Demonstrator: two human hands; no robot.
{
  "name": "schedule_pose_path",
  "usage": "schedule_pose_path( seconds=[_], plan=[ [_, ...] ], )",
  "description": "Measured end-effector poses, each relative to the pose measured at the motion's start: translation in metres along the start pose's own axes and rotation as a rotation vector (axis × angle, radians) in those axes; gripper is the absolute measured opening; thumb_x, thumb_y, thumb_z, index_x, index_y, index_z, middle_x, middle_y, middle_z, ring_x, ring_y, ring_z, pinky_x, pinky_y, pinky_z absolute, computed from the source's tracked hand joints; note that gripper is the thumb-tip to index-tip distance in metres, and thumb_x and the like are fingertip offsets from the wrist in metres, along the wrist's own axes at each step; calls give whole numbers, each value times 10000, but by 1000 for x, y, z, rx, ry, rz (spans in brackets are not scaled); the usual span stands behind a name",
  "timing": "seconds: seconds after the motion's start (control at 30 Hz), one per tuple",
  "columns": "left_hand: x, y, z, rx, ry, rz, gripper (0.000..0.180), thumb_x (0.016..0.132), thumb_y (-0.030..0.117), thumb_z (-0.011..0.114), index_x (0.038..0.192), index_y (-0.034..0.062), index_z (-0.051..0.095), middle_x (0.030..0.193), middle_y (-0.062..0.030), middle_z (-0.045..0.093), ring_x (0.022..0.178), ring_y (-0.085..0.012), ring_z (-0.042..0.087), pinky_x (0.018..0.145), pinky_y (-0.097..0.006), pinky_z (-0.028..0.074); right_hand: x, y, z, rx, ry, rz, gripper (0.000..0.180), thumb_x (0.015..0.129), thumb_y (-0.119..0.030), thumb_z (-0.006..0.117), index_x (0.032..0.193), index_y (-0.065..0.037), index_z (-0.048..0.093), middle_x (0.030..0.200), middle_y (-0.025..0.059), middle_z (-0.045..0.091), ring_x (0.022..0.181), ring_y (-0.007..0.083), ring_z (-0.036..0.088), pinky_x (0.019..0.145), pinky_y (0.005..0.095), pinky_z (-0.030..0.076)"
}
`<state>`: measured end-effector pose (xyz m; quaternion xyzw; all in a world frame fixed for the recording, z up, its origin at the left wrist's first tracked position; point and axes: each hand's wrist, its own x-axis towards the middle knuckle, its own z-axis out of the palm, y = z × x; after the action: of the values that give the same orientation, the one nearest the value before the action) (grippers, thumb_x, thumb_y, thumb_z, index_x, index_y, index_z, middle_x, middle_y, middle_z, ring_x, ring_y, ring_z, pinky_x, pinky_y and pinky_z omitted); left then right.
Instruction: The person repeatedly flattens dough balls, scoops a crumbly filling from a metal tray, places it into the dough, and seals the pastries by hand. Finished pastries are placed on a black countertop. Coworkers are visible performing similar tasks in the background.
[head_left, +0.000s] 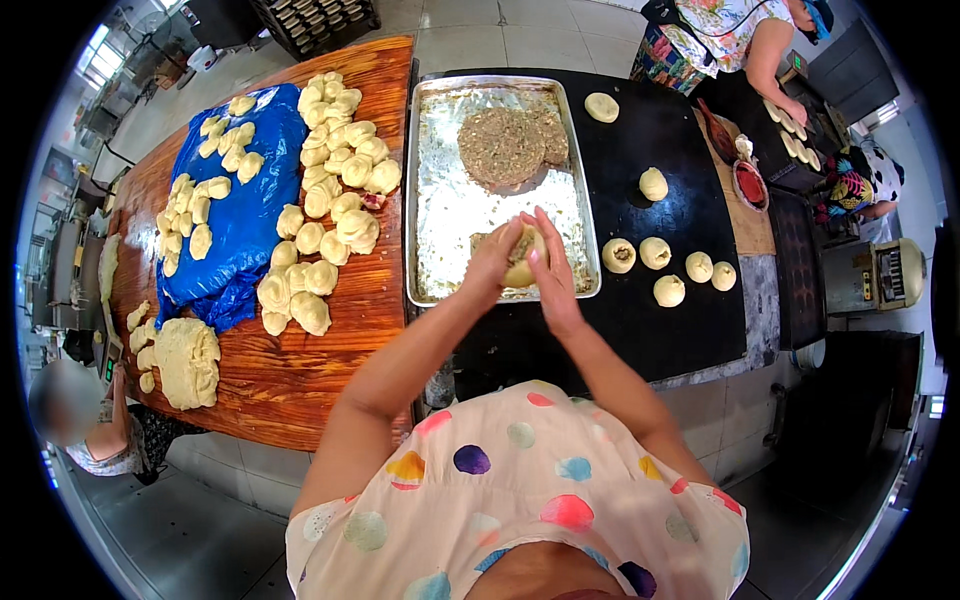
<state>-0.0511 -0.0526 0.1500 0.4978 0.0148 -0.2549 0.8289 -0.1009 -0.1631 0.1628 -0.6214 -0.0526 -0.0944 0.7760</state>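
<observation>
Over the near part of a metal tray [425, 180], a round of dough with brown filling [521, 262] sits between my two hands. My left hand [490, 262] curls around its left side. From the right, my right hand [553, 272] presses against it, thumb on the dough and fingers fairly straight. Filling shows at the dough's open top. Farther back on the tray lies a mound of chunky brown filling [505, 145]. Right of the tray, several dough balls [655, 252] rest on a black board [620, 150]; one filled ball [618, 256] has its filling showing.
To the left, a wooden table [370, 280] carries many dough pieces [335, 160], a blue plastic sheet [235, 210] and a dough slab [187, 365]. A co-worker [740, 50] handles long dough pieces at the far right. Another person [95, 420] is at the left edge. A red bowl [750, 187] stands right.
</observation>
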Motion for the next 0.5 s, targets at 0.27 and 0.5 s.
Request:
schedule_pose_path(
  seconds=[0.27,0.5],
  plan=[
    [-7,8,22,-275,-170,-80,456,969,402,549,1254,51,493,1143,-104,601,1045,-202,626,908,-376,526,-2,-10,-15,-719,39,-184,1122,624,-111,886,1499,-31,188,1394,183,423,1292,329,422,1086,405,362],
    [11,30,17,17,-379,-291,524,943,367,610,1331,64,431,1217,-73,548,1108,-159,562,951,-320,470,16,-37,-41,-516,-170,44,1079,640,-162,885,1489,-54,228,1392,188,457,1261,294,491,1020,372,440]
  ],
)
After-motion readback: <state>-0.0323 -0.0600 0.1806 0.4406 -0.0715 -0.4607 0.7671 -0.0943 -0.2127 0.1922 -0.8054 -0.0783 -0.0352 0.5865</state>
